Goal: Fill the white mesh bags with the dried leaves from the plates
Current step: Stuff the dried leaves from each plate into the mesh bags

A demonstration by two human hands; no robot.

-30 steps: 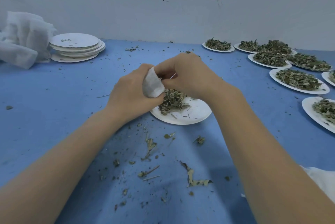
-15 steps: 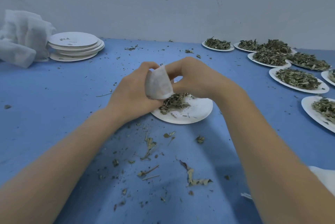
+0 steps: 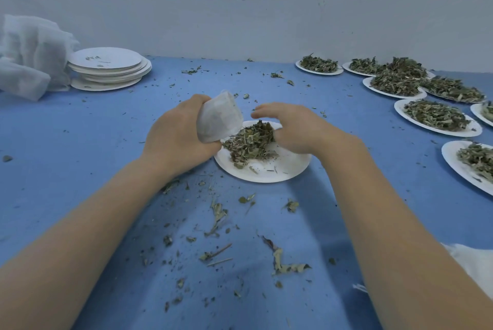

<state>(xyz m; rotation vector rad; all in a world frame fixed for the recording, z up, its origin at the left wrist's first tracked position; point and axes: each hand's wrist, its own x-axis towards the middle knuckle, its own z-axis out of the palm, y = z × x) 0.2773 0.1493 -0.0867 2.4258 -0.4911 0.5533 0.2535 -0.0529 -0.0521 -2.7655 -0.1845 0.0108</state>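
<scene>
Far left, a heap of white mesh cloth (image 3: 29, 60) lies against a stack of used paper plates (image 3: 108, 68) on the blue table (image 3: 66, 142). Toward the middle, the left hand (image 3: 177, 137) grips a white mesh bag (image 3: 218, 118), fingers curled round it, holding it tilted just above the near paper plate (image 3: 277, 169). The right hand (image 3: 296, 129) reaches into the pile of dried leaves (image 3: 250, 142) on that plate, its fingers loosely curved against the heap. Loose leaf scraps (image 3: 282, 263) litter the table nearer. On the right sit several plates of dried leaves (image 3: 434, 114).
</scene>
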